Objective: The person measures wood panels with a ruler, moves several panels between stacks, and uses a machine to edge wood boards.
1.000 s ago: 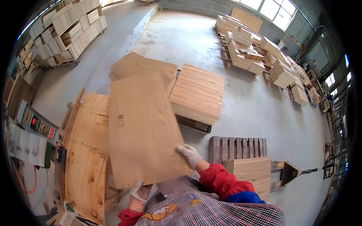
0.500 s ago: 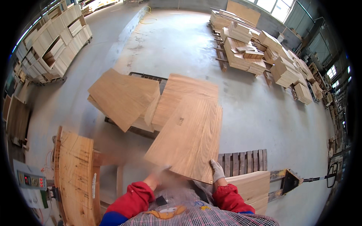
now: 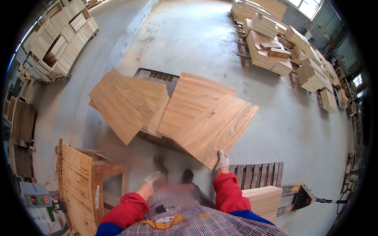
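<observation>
My right hand [image 3: 223,160], in a pale glove, grips the near corner of a flat wooden board [image 3: 220,126]. That board lies slanted over another wooden board [image 3: 193,98] on the stack. My left hand [image 3: 152,180], gloved too, is off the board in front of my body, its fingers loosely stretched and holding nothing; a smudge blurs it a little. Left of the stack, more wooden boards [image 3: 122,102] lie at an angle, overhanging what carries them.
A wooden bench [image 3: 76,177] stands at my left beside a grey control box [image 3: 37,200]. To my right are a slatted pallet [image 3: 258,173], a stack of panels [image 3: 263,200] and a pallet jack [image 3: 303,198]. Loaded pallets [image 3: 271,59] line the far right; cabinets [image 3: 59,43] stand far left.
My left hand has let go of the board and drawn back to the left. With my right hand on it, the board has turned, its far end swinging right.
</observation>
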A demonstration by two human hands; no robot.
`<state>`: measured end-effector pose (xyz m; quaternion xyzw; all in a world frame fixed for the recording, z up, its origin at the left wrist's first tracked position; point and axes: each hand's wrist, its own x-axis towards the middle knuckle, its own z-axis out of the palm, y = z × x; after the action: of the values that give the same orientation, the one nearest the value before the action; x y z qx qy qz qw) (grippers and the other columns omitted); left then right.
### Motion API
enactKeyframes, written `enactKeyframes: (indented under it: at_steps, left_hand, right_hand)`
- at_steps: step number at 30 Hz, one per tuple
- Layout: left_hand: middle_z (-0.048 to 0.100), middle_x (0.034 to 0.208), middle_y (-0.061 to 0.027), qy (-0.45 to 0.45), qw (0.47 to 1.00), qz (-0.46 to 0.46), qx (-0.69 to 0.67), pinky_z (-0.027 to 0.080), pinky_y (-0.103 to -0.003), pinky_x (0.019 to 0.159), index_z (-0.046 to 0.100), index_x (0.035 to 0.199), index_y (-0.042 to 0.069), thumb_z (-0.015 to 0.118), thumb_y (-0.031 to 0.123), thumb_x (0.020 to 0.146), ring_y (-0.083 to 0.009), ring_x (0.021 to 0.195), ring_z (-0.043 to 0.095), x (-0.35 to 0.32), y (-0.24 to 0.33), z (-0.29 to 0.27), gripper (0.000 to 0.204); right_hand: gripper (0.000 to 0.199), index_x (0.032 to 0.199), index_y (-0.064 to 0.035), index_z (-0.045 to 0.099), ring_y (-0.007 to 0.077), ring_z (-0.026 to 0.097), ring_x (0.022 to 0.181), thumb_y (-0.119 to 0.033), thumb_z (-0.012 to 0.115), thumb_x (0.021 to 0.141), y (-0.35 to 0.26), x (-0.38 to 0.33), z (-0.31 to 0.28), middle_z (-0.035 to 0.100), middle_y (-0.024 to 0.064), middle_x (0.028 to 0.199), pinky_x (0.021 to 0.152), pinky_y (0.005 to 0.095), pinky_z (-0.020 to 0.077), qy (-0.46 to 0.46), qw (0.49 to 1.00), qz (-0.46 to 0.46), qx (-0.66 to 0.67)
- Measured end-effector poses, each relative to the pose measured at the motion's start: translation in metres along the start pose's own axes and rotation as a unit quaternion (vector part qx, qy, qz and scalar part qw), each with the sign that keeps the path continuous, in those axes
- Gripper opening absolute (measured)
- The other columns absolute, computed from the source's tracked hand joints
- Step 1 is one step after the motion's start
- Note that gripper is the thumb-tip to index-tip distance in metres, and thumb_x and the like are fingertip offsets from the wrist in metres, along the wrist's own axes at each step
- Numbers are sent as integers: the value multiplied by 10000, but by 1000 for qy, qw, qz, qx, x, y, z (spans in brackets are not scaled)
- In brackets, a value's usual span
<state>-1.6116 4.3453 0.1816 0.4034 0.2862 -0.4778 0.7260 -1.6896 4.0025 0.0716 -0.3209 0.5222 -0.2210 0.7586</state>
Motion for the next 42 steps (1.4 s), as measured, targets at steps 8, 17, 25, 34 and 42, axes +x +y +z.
enactKeyframes:
  at_steps: [8, 17, 25, 34, 42]
  left_hand:
    - [592, 919, -104, 136, 990, -25, -26, 498, -415, 744, 502, 1019, 112, 573, 109, 802, -262, 813, 596, 16, 17, -82, 229]
    - [573, 876, -82, 126, 983, 59, 116, 490, -381, 645, 486, 1018, 108, 565, 133, 813, -249, 746, 577, 90, 82, -185, 221]
    - [502, 1110, -129, 370, 915, 43, 151, 442, -412, 770, 374, 1238, 113, 594, 238, 807, -280, 1008, 503, 158, 204, -207, 500]
    - [507, 1152, -125, 269, 958, 94, 41, 419, -448, 862, 392, 1211, 33, 653, 197, 775, -288, 1076, 481, 185, 219, -204, 534]
    - [581, 1037, -107, 80, 993, 66, -50, 474, -443, 800, 502, 1104, 9, 682, 117, 737, -266, 937, 569, 61, 222, -121, 423]
  right_hand:
    - [346, 1137, -124, 461, 286, 545, 944, -90, 570, 810, 69, 51, -11, 565, 68, 1039, 802, 500, 450, 27, 984, 177, 12]
    - [423, 1216, -139, 381, 305, 553, 914, -92, 535, 824, 62, 49, 33, 536, 118, 1064, 745, 452, 484, 49, 986, 105, -123]
    - [538, 1292, -131, 310, 183, 538, 677, -175, 543, 809, 40, 12, 85, 537, 73, 871, 518, 325, 447, 135, 911, 81, -381]
    - [661, 1258, -59, 379, 307, 475, 1062, -223, 677, 691, 98, -66, 199, 470, 214, 1179, 887, 374, 385, -225, 707, -86, -665]
    - [704, 1252, -108, 393, 349, 352, 1187, -222, 683, 622, 60, -116, 317, 384, 185, 1272, 975, 534, 244, -301, 392, -449, -744]
